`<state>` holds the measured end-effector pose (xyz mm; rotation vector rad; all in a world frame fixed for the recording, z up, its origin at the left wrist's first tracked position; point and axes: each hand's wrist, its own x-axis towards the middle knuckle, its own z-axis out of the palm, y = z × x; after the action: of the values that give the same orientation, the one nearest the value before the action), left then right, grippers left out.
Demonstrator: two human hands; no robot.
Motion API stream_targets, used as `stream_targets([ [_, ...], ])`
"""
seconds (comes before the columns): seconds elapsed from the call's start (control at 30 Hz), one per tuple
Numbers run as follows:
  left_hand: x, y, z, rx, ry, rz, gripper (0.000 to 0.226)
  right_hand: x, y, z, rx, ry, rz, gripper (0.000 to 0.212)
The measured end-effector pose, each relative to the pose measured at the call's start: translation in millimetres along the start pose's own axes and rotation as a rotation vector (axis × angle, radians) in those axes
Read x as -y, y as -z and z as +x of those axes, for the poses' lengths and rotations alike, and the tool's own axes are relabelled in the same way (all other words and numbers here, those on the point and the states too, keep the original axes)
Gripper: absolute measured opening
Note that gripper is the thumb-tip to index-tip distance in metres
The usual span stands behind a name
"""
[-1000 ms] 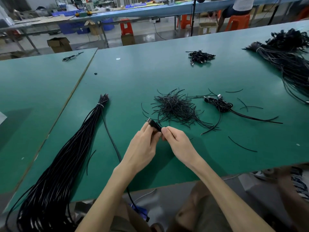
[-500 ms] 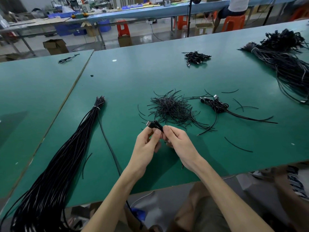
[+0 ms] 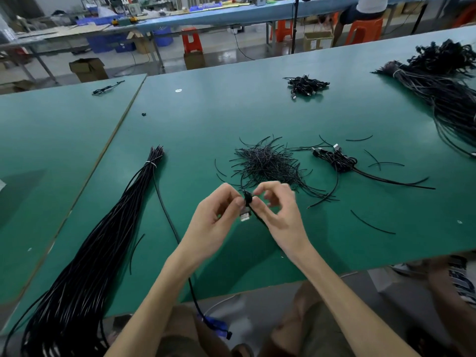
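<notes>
- Position: thin black cable with silver metal plug held above the green table, fingers of left hand and right hand clamped on it
- Weak pinch: the plug may slip and drop
- Hard twisting: the cable may kink behind the plug

Left hand and right hand meet (fingertips pinching), forearms converging.

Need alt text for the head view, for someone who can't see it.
The left hand and right hand pinch a small black cable with a metal plug above a green table. A pile of short black wire pieces lies just beyond them; a long tied cable bundle lies to the left.
</notes>
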<state>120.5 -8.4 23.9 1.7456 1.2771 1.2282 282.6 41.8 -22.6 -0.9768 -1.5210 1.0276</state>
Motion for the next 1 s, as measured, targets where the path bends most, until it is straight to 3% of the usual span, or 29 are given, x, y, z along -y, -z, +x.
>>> stream_targets([
  [0.07, -2.6, 4.6, -0.6, -0.002, -0.101, 0.214, 0.024, 0.3, 1.3, -1.3, -0.075, 0.046, -0.022, 0.041],
  [0.23, -0.3, 3.6, 0.5, -0.003, -0.201, 0.363, 0.019, 5.7, -0.6, -3.6, 0.162, -0.095, 0.296, 0.042],
  [0.33, 12.8, -0.2, 0.8, 0.034, -0.212, 0.484, 0.017, 6.0, 1.0, -3.4, 0.166, -0.233, 0.316, 0.054],
  [0.4, 21.5, -2.9, -0.3, 0.040, -0.213, 0.529, 0.017, 6.1, 2.4, -4.0, 0.214, -0.225, 0.293, 0.054],
  [0.53, 30.2, -3.8, 0.8, -0.008, -0.153, 0.453, 0.022, 9.0, 3.4, -3.3, 0.275, -0.132, 0.211, 0.023],
  [0.67, 30.0, -5.9, 0.7, -0.050, -0.110, 0.302, 0.021, 6.4, 5.1, -2.8, 0.259, -0.106, 0.148, 0.033],
  [0.83, 24.3, -10.4, 0.6, -0.065, 0.057, -0.004, 0.030, 3.8, 1.6, -2.9, 0.156, -0.034, 0.082, 0.026],
  [1.0, 20.4, -11.6, 9.0, -0.104, 0.098, -0.017, 0.030, 3.3, -5.7, -5.6, 0.037, 0.057, -0.030, 0.027],
])
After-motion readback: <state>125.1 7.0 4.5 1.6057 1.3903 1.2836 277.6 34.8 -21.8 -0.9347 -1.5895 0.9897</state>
